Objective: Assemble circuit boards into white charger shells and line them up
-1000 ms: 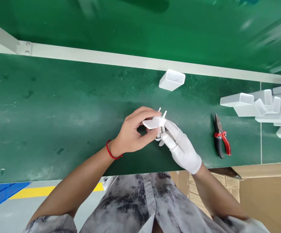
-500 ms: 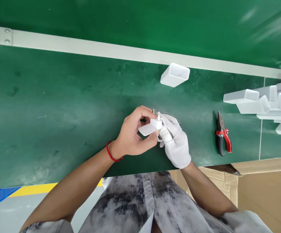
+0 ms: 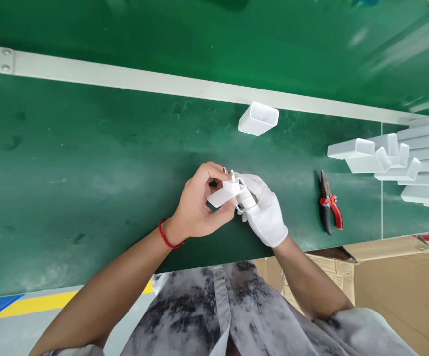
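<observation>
Bare, with a red cord bracelet at the wrist, my left hand (image 3: 195,205) curls its thumb and fingers around a white two-pin plug (image 3: 231,188). The two metal pins point away from me. A flat white flap (image 3: 219,198) sticks out from the plug toward the left palm. My right hand (image 3: 268,215), in a white glove, is closed on a thin white cable (image 3: 241,183) right beside the plug. Its fingertips are partly hidden behind the cable and plug. Both hands meet just above the green table (image 3: 99,198).
A white rectangular sleeve (image 3: 258,118) stands near the pale rail (image 3: 162,84). To the right lie pliers (image 3: 327,202) with red and black handles. Several white sleeves (image 3: 422,143) are stacked at the far right. A cardboard box (image 3: 392,282) sits below the table's front edge.
The view has shifted a little, so the things on the table appear farther left. My right thumb has shifted slightly along the cable. Both hands keep hold.
</observation>
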`<act>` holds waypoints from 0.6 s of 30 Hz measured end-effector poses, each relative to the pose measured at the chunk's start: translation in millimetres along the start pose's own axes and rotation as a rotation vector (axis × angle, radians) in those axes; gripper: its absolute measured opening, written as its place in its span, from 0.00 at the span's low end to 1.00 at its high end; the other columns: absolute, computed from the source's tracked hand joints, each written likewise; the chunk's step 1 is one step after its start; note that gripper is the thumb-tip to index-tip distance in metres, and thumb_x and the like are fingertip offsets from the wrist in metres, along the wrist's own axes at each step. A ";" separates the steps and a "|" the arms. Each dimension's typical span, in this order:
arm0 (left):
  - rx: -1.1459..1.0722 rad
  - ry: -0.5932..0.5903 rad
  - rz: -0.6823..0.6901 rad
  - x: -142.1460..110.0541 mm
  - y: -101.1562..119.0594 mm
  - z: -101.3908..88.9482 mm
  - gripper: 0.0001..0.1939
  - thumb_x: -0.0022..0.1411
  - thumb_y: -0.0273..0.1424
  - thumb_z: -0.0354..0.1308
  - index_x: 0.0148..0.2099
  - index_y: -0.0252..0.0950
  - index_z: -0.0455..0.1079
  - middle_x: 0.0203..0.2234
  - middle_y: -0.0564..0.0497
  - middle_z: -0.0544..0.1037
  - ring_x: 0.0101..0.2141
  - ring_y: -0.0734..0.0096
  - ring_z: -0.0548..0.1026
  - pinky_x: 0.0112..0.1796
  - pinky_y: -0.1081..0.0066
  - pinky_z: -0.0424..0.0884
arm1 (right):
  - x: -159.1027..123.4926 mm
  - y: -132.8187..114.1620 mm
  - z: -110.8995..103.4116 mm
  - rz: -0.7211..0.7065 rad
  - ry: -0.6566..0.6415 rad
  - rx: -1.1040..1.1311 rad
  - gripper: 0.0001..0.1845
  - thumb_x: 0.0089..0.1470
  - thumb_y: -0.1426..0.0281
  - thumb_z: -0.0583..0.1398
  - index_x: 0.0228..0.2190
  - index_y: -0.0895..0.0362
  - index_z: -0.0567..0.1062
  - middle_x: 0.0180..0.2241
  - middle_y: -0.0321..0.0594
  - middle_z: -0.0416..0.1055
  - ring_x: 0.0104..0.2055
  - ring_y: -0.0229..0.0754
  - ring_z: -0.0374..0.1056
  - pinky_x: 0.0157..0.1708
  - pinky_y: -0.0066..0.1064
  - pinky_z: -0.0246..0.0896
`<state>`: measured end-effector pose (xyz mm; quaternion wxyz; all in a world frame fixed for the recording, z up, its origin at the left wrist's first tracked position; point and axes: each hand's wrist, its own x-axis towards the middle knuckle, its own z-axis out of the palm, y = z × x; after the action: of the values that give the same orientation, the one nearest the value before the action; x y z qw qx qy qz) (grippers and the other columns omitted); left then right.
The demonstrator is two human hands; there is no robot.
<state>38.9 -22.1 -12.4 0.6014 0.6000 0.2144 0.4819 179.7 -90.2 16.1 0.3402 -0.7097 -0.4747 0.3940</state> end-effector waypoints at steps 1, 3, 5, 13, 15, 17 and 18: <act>0.001 0.003 0.002 0.0 0.4 0.1 0.14 0.57 0.24 0.62 0.45 0.38 0.65 0.39 0.49 0.69 0.35 0.71 0.70 0.30 0.74 0.71 | 1.0 0.1 1.1 -0.029 0.025 0.004 0.22 0.64 0.53 0.55 0.51 0.49 0.79 0.49 0.44 0.73 0.44 0.44 0.74 0.43 0.38 0.76; 0.005 -0.002 -0.006 -0.2 1.2 -0.1 0.15 0.57 0.23 0.62 0.45 0.38 0.64 0.38 0.49 0.69 0.34 0.72 0.70 0.31 0.74 0.71 | 1.4 1.1 0.7 -0.048 0.059 0.056 0.18 0.63 0.55 0.58 0.49 0.47 0.79 0.49 0.42 0.74 0.52 0.47 0.71 0.53 0.41 0.71; 0.005 -0.021 -0.030 -0.6 1.5 -0.9 0.15 0.58 0.24 0.62 0.45 0.39 0.64 0.39 0.49 0.69 0.34 0.73 0.70 0.30 0.74 0.71 | 0.3 2.6 -3.5 -0.020 0.031 0.097 0.19 0.62 0.54 0.58 0.51 0.46 0.79 0.51 0.41 0.73 0.47 0.45 0.73 0.46 0.40 0.74; 0.004 0.048 -0.016 -0.1 -2.5 -2.4 0.14 0.60 0.30 0.64 0.44 0.39 0.63 0.40 0.49 0.68 0.35 0.73 0.70 0.31 0.74 0.73 | 1.0 -1.2 -19.8 0.098 -0.232 0.252 0.28 0.61 0.53 0.59 0.59 0.49 0.72 0.55 0.46 0.65 0.33 0.34 0.70 0.25 0.29 0.75; 0.007 0.050 -0.017 0.3 -2.9 -2.5 0.13 0.60 0.30 0.64 0.44 0.39 0.64 0.39 0.49 0.68 0.35 0.73 0.70 0.32 0.73 0.73 | 1.4 -1.1 -17.2 0.090 -0.199 0.261 0.27 0.61 0.54 0.59 0.59 0.47 0.72 0.56 0.45 0.65 0.31 0.33 0.69 0.23 0.28 0.74; 0.013 0.049 -0.020 0.6 -3.0 -2.8 0.14 0.59 0.30 0.64 0.44 0.39 0.64 0.39 0.50 0.68 0.35 0.72 0.70 0.32 0.73 0.72 | 1.4 0.2 -15.3 0.079 -0.173 0.276 0.26 0.61 0.54 0.59 0.59 0.45 0.71 0.57 0.43 0.64 0.29 0.31 0.69 0.23 0.28 0.75; 0.015 0.049 -0.020 0.8 -3.2 -3.0 0.14 0.59 0.30 0.65 0.44 0.39 0.64 0.39 0.49 0.68 0.36 0.72 0.70 0.32 0.73 0.72 | 1.5 0.9 -15.1 0.082 -0.175 0.287 0.26 0.61 0.54 0.60 0.58 0.46 0.72 0.58 0.43 0.63 0.29 0.31 0.69 0.24 0.29 0.75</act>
<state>37.8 -19.3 -15.7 0.5964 0.5904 0.2386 0.4887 193.7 -90.7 21.9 0.3789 -0.6355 -0.4120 0.5318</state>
